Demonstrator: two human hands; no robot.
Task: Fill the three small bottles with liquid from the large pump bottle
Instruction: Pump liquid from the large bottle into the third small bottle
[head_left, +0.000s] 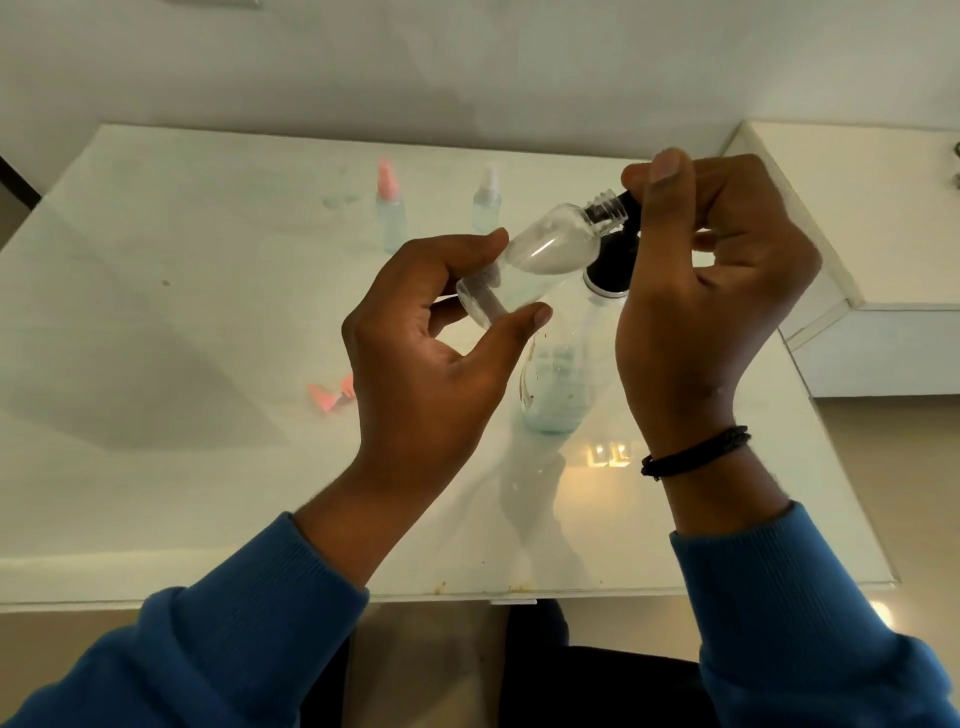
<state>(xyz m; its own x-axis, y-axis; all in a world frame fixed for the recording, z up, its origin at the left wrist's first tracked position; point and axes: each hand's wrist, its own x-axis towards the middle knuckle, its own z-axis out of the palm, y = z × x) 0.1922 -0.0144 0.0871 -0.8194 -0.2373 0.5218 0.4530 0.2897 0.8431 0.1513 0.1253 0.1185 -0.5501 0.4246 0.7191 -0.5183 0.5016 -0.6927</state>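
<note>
My left hand (431, 332) grips a small clear bottle (540, 254) by its base, tilted on its side with the threaded neck pointing up and right. That open neck meets the black nozzle of the large pump bottle (558, 379), which stands on the white table (208, 467). My right hand (711, 280) is curled around the black pump head (615, 260), thumb on top. The small bottle holds some clear liquid. Two other small bottles stand at the back: one with a pink spray cap (389, 208), one with a white spray cap (487, 200).
A pink spray cap (332, 395) lies on the table left of my left hand. A white raised block (872, 218) borders the table on the right. The wall is close behind the table's far edge.
</note>
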